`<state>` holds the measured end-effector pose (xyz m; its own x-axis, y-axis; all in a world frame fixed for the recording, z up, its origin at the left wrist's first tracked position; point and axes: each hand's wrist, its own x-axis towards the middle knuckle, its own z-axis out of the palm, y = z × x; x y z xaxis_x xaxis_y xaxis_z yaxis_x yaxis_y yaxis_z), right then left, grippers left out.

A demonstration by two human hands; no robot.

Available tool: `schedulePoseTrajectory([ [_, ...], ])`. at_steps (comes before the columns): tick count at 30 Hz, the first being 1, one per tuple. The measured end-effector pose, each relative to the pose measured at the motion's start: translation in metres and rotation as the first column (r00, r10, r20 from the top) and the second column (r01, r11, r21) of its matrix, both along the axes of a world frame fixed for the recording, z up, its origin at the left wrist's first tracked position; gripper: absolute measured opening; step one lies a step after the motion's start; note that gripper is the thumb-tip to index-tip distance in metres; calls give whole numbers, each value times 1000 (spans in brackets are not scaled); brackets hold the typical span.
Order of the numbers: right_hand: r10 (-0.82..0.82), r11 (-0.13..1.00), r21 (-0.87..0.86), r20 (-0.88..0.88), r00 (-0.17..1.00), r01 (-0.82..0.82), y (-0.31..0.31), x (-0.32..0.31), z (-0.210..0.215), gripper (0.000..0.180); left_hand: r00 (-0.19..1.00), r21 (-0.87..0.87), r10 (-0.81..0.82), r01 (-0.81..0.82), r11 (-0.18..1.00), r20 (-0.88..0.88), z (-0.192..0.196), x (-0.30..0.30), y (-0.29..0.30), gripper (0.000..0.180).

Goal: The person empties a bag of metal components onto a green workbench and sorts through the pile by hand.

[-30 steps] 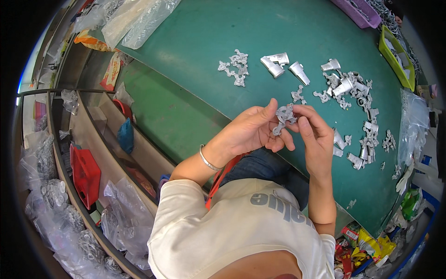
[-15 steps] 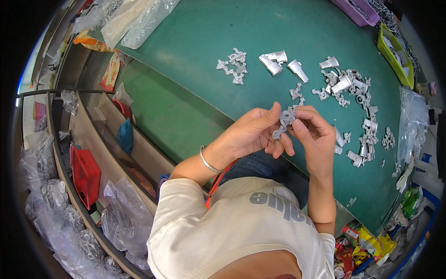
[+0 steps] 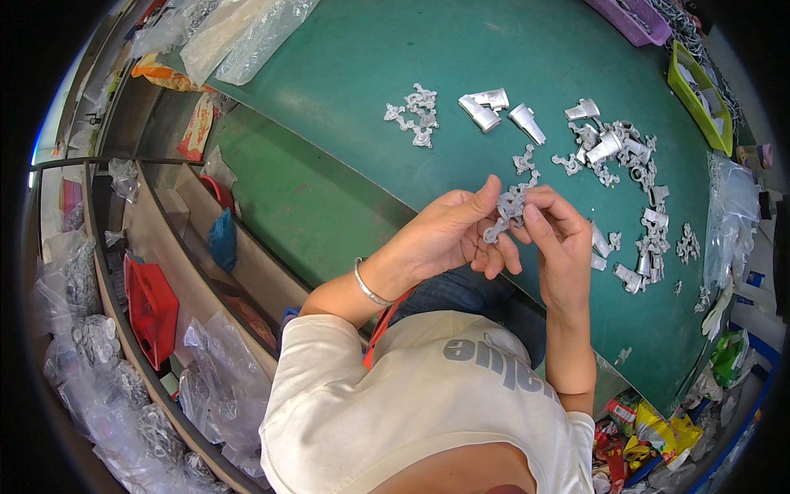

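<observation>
Over the near edge of the green table (image 3: 346, 90), both my hands meet around a small grey cast metal piece (image 3: 508, 207) with rounded, branching lobes. My left hand (image 3: 453, 226) has its thumb raised and its fingers curled beneath the piece. From the other side, my right hand (image 3: 559, 235) pinches it between thumb and fingertips. Just beyond my hands lie similar small castings (image 3: 525, 160). A loose group of such castings (image 3: 421, 115) rests farther left, beside silvery tube-shaped fittings (image 3: 481, 111).
A heap of silvery fittings and castings (image 3: 609, 148) spreads across the table's right side. Yellow-green (image 3: 699, 99) and purple (image 3: 634, 20) trays stand at the far right. Clear plastic bags (image 3: 247, 41) lie at the far left. A red basket (image 3: 152, 309) sits among shelves at left.
The grey casting has turned slightly between my fingers, with more of its lobes showing. My hands have hardly moved, and the parts on the table lie as before.
</observation>
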<state>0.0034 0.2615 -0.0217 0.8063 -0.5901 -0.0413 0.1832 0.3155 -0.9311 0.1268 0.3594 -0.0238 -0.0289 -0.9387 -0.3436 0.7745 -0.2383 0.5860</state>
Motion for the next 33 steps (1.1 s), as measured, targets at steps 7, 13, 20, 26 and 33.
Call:
schedulePoseTrajectory([
  [7,-33,999,35,5,999,32,2,-1,0,11,1000,-24,-16,17,1000,22,-1,-2,-1,64],
  [13,-21,998,61,2,1000,21,3,-4,0,12,1000,-32,-22,22,999,8,-1,-4,0,61],
  [20,-14,995,99,-11,1000,15,7,-5,0,13,999,-9,-34,35,999,43,-2,-5,1,63],
  [26,-57,994,-101,-57,997,51,-1,-21,-23,12,983,-13,-76,80,997,167,-18,-12,-8,62],
  [33,-546,825,111,-98,832,555,-83,-112,-43,12,864,51,-96,81,995,495,-31,-34,-29,43],
])
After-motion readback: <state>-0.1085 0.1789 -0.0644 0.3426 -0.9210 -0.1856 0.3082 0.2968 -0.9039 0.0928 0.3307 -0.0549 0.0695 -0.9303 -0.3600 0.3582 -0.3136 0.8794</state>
